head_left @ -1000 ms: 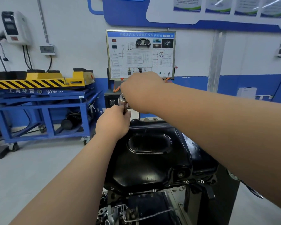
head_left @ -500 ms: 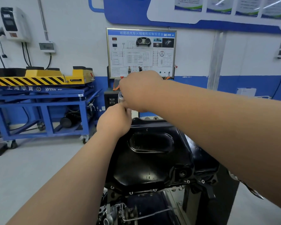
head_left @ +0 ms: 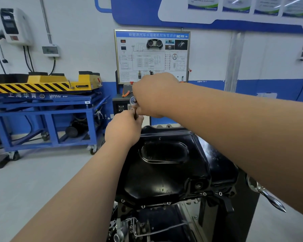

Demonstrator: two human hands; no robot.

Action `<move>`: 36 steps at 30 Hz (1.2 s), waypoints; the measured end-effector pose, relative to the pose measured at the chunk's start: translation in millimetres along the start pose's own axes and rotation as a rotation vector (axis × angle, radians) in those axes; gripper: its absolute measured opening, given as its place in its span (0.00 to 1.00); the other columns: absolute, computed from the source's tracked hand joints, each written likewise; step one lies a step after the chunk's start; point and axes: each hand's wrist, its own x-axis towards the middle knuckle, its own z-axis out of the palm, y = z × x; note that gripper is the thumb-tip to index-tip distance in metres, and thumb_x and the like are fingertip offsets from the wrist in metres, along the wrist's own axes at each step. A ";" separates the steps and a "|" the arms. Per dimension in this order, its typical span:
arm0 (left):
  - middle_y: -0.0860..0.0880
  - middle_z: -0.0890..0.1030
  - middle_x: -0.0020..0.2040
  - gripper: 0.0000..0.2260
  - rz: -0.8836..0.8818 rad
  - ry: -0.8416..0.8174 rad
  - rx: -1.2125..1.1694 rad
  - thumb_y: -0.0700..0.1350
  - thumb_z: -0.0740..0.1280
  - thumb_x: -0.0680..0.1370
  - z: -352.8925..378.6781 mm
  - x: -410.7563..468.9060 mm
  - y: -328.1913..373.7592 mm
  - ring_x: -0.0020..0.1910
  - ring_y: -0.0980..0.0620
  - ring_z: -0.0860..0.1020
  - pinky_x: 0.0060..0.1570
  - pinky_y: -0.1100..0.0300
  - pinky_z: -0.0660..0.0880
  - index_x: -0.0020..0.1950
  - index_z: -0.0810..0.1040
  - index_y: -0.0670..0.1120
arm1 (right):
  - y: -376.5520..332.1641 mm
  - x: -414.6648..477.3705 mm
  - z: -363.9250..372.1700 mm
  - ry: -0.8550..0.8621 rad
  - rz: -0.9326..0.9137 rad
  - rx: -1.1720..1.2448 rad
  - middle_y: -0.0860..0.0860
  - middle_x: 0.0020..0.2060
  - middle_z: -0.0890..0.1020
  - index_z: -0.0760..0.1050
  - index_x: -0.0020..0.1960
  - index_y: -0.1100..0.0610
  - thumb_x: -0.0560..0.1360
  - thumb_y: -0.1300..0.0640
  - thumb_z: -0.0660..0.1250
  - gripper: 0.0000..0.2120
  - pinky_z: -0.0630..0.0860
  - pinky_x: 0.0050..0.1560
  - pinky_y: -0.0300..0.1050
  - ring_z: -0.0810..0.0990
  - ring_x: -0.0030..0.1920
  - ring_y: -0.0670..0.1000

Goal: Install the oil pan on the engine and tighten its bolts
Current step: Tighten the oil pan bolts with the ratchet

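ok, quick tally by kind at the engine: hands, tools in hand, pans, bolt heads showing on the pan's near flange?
hands: 2 (left hand, right hand)
ratchet, in hand: 1
oil pan: 1
bolt heads showing on the near flange: 5
total: 9

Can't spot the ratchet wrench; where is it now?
Head view, centre: the ratchet wrench stands over the oil pan at its far left edge, its head between the left hand below and the right hand above.
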 end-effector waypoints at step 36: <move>0.50 0.74 0.32 0.16 -0.017 -0.024 0.006 0.53 0.60 0.80 1.3 0.2 1.0 0.33 0.46 0.74 0.30 0.58 0.64 0.32 0.67 0.53 | 5.8 -3.4 1.2 0.038 -0.049 -0.012 0.50 0.31 0.64 0.59 0.32 0.55 0.77 0.57 0.60 0.17 0.62 0.28 0.41 0.65 0.29 0.50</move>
